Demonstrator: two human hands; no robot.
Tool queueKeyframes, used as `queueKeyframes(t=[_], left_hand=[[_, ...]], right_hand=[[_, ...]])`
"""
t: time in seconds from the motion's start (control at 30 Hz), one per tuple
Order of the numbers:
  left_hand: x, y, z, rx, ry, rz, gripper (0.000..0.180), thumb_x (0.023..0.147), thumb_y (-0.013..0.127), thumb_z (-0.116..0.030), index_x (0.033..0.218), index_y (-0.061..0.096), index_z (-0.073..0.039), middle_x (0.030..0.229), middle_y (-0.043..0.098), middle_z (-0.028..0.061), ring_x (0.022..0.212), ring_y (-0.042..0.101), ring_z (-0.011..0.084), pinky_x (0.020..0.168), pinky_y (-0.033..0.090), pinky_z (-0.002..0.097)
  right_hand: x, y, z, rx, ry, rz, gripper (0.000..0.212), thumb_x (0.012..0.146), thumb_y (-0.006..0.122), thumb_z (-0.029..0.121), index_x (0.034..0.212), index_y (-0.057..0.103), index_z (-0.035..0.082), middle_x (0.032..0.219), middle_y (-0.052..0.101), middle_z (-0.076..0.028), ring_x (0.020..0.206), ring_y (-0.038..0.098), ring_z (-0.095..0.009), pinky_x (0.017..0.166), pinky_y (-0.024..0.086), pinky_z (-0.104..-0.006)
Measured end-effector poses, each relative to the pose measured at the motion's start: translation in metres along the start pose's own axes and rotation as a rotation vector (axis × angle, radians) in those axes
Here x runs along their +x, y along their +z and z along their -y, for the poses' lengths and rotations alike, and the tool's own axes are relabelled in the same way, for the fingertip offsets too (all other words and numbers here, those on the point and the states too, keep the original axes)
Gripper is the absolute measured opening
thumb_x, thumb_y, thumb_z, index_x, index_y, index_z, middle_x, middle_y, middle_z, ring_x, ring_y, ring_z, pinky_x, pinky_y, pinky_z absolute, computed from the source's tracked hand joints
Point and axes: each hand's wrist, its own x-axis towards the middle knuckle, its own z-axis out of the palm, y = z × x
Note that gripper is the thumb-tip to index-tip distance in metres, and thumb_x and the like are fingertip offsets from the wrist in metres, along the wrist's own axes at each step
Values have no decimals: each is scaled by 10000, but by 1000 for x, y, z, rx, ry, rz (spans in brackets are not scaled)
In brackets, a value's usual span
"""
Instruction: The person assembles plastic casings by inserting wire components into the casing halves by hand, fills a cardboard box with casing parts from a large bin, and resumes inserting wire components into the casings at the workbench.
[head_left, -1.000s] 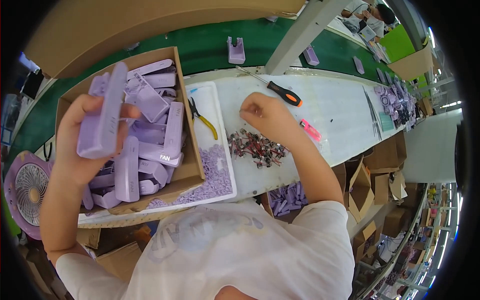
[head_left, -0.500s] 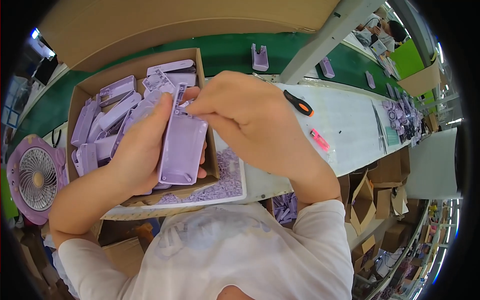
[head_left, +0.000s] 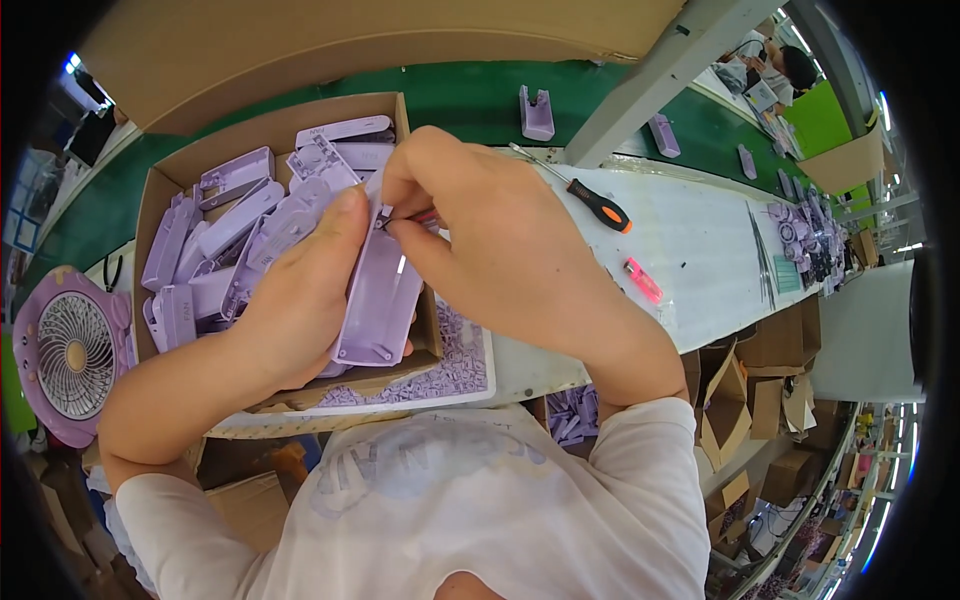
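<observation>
My left hand [head_left: 300,290] is closed around a light purple plastic housing shell [head_left: 380,305], its hollow side facing up over the carton. The shell tilts, its wide end toward me. At its narrow upper end my right hand [head_left: 490,235] works with thumb and fingers pinched together. A small dark bit shows by those fingertips, but what they grip is mostly hidden. Below the hands, a cardboard carton [head_left: 425,330] holds several similar purple housings [head_left: 240,220].
Small purple parts [head_left: 455,360] fill a white tray beside the carton. On the white worktop [head_left: 700,230] lie a black-and-orange screwdriver [head_left: 600,207] and a pink lighter [head_left: 643,281]. A purple fan [head_left: 75,355] stands left. Housings rest on the green belt [head_left: 460,100]; a metal post [head_left: 640,85] rises beside it.
The shell has shifted slightly right and tilted more in my left hand. My right hand has moved a little up and left, now covering the shell's narrow end. The housings on the belt have moved slightly right.
</observation>
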Motion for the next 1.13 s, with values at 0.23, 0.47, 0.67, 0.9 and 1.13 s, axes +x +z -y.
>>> queueKeyframes(t=[0.23, 0.47, 0.67, 0.9, 1.13], left_hand=[[2, 9, 0, -23, 7, -57, 529, 934, 230, -521, 1068, 491, -81, 807, 596, 80, 637, 610, 173, 529, 544, 309], [6, 4, -7, -30, 6, -92, 556, 919, 252, -552, 1069, 501, -78, 836, 593, 70, 660, 607, 172, 543, 537, 329], [8, 1, -6, -114, -10, -72, 604, 898, 259, -591, 1040, 509, -60, 816, 592, 77, 672, 606, 189, 560, 541, 366], [6, 2, -2, -75, -15, -46, 622, 890, 243, -610, 1041, 504, -66, 813, 588, 73, 661, 602, 180, 546, 536, 361], [6, 7, -2, -51, -26, -106, 628, 849, 254, -668, 1171, 427, -157, 795, 584, 59, 588, 602, 169, 495, 530, 313]], right_hand=[[-4, 15, -4, -125, -106, -81, 192, 683, 573, -39, 831, 474, 33, 732, 575, -130, 688, 567, -312, 585, 451, -391], [-4, 25, -9, -213, -59, -111, 172, 695, 588, -37, 814, 480, 24, 741, 574, -135, 685, 578, -309, 585, 458, -383], [2, 23, -20, 101, 81, -114, 185, 726, 628, -27, 832, 480, 7, 754, 602, -121, 706, 626, -265, 602, 482, -326], [4, 18, -13, -94, -42, -5, 171, 712, 618, -15, 821, 491, 19, 739, 595, -135, 716, 588, -319, 602, 466, -380], [-3, 24, -15, -7, 18, -20, 165, 717, 612, 0, 840, 506, 31, 760, 598, -140, 753, 585, -328, 634, 467, -392]])
